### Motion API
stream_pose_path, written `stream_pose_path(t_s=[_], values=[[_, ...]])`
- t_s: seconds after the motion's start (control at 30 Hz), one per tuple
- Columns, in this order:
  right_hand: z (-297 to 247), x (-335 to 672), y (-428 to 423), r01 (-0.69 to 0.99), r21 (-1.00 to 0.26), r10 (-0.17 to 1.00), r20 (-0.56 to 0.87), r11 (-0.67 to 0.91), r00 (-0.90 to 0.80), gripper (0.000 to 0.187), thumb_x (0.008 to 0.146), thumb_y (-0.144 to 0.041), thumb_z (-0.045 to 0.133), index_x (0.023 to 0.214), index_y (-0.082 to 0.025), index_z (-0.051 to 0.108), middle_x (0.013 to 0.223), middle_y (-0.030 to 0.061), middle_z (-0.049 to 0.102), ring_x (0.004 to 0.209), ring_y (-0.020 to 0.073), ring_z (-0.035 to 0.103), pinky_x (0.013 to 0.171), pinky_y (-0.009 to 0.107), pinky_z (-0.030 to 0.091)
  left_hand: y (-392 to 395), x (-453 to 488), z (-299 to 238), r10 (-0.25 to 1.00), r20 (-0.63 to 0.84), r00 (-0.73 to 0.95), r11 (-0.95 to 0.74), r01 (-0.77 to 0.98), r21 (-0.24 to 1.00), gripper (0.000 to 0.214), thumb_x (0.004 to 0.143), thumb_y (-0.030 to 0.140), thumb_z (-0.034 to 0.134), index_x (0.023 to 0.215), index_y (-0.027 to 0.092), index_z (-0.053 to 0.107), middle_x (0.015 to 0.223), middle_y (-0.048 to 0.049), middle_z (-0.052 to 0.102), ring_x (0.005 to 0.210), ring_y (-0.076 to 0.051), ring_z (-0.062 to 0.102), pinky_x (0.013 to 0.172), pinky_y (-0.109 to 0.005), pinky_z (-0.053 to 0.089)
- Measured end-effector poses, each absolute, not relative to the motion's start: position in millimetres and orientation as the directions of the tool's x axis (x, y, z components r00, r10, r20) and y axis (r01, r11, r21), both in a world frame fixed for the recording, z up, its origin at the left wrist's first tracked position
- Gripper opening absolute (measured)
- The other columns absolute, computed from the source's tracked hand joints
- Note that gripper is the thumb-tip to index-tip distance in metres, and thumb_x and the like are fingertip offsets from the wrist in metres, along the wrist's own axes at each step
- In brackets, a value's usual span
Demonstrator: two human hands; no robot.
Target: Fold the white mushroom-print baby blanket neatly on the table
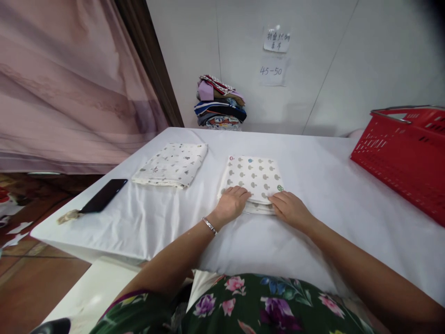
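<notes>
A folded cream cloth with grey tree prints (pixel 252 178) lies on the white-covered table (pixel 323 185) in front of me. My left hand (pixel 232 203), a bracelet at the wrist, rests on its near left corner with fingers curled down onto the fabric. On the near right corner sits my right hand (pixel 288 207), its fingers bent over the cloth's edge. A second folded cloth with small dark prints (pixel 172 164) lies to the left, apart from both hands.
A black phone (pixel 104 195) lies near the table's left edge. A red plastic basket (pixel 405 155) stands at the right. A stack of folded colourful fabrics (pixel 220 104) sits at the back against the wall. A pink curtain (pixel 69 83) hangs at left.
</notes>
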State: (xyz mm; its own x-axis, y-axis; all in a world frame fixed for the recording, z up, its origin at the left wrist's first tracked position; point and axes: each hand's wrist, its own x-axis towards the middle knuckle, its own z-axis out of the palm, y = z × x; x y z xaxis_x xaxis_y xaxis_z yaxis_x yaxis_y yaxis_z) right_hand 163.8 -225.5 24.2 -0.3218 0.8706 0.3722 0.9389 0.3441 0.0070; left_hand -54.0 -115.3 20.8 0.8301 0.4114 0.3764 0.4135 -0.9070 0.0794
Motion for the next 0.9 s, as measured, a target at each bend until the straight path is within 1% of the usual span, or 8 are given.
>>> stream_pose_path(t_s=[0.1,0.27,0.4,0.53,0.63,0.7,0.77,0.9], values=[[22.0,162.3,-228.5,0.935,0.003,0.868,0.371,0.354,-0.330,0.027,0.090,-0.015,0.037,0.097,-0.017,0.063,0.088,0.0084,0.062,0.079,0.0194,0.053,0.070,0.032,0.041,-117.9,-58.0,20.4,0.393,0.388,0.834,-0.914,0.399,0.067,0.032,0.086,0.008,0.039,0.108,0.019,0.060,0.099,-0.0069,0.062,0.093,-0.021,0.054,0.077,-0.034,0.041],[20.5,159.4,-229.9,0.934,-0.011,0.889,0.311,0.356,-0.335,0.024,0.090,-0.018,0.039,0.099,-0.017,0.062,0.092,0.0079,0.061,0.082,0.0200,0.052,0.070,0.032,0.040,-119.6,-61.5,18.1,0.396,0.356,0.846,-0.916,0.393,0.084,0.033,0.084,0.007,0.040,0.107,0.020,0.061,0.100,-0.0062,0.062,0.094,-0.020,0.053,0.079,-0.034,0.041],[22.6,158.7,-228.1,0.942,-0.015,0.898,0.307,0.335,-0.314,0.022,0.090,-0.022,0.043,0.103,-0.018,0.060,0.095,0.0084,0.061,0.085,0.0208,0.053,0.071,0.032,0.040,-117.5,-60.4,16.2,0.409,0.413,0.814,-0.911,0.393,0.129,0.032,0.083,0.008,0.042,0.107,0.018,0.061,0.100,-0.0056,0.063,0.094,-0.020,0.053,0.079,-0.033,0.041],[20.7,158.7,-228.6,0.940,-0.003,0.871,0.376,0.342,-0.316,0.023,0.090,-0.018,0.040,0.099,-0.016,0.061,0.091,0.0083,0.061,0.081,0.0198,0.053,0.070,0.031,0.039,-116.5,-60.7,14.9,0.444,0.462,0.768,-0.896,0.392,0.210,0.032,0.081,0.007,0.044,0.106,0.018,0.061,0.099,-0.0050,0.063,0.094,-0.019,0.053,0.080,-0.032,0.042],[17.8,158.4,-230.8,0.928,0.009,0.824,0.457,0.372,-0.335,0.024,0.090,-0.016,0.038,0.096,-0.015,0.061,0.089,0.0085,0.062,0.079,0.0188,0.052,0.069,0.031,0.039,-117.1,-64.1,14.8,0.419,0.453,0.787,-0.908,0.371,0.197,0.031,0.082,0.008,0.044,0.106,0.018,0.061,0.099,-0.0050,0.063,0.094,-0.019,0.053,0.079,-0.032,0.042],[16.3,158.2,-232.1,0.917,0.017,0.808,0.467,0.398,-0.359,0.024,0.091,-0.015,0.037,0.094,-0.015,0.061,0.086,0.0080,0.062,0.077,0.0180,0.051,0.068,0.030,0.038,-117.5,-67.4,15.5,0.383,0.436,0.814,-0.924,0.341,0.175,0.030,0.082,0.009,0.044,0.106,0.018,0.060,0.100,-0.0052,0.062,0.095,-0.020,0.053,0.079,-0.033,0.042],[15.3,158.4,-232.7,0.909,0.018,0.808,0.451,0.417,-0.379,0.023,0.091,-0.015,0.037,0.094,-0.015,0.061,0.085,0.0077,0.062,0.076,0.0176,0.051,0.067,0.030,0.038,-117.6,-70.6,16.7,0.360,0.415,0.836,-0.933,0.316,0.172,0.028,0.083,0.012,0.046,0.107,0.018,0.059,0.102,-0.0058,0.061,0.096,-0.020,0.052,0.080,-0.034,0.042],[15.0,159.3,-232.0,0.904,0.002,0.813,0.436,0.427,-0.385,0.022,0.091,-0.016,0.038,0.096,-0.016,0.060,0.088,0.0081,0.061,0.077,0.0177,0.051,0.067,0.030,0.039,-116.3,-73.8,18.8,0.354,0.385,0.852,-0.933,0.296,0.203,0.027,0.085,0.024,0.053,0.111,0.019,0.057,0.106,-0.0067,0.059,0.100,-0.021,0.052,0.083,-0.035,0.042]])
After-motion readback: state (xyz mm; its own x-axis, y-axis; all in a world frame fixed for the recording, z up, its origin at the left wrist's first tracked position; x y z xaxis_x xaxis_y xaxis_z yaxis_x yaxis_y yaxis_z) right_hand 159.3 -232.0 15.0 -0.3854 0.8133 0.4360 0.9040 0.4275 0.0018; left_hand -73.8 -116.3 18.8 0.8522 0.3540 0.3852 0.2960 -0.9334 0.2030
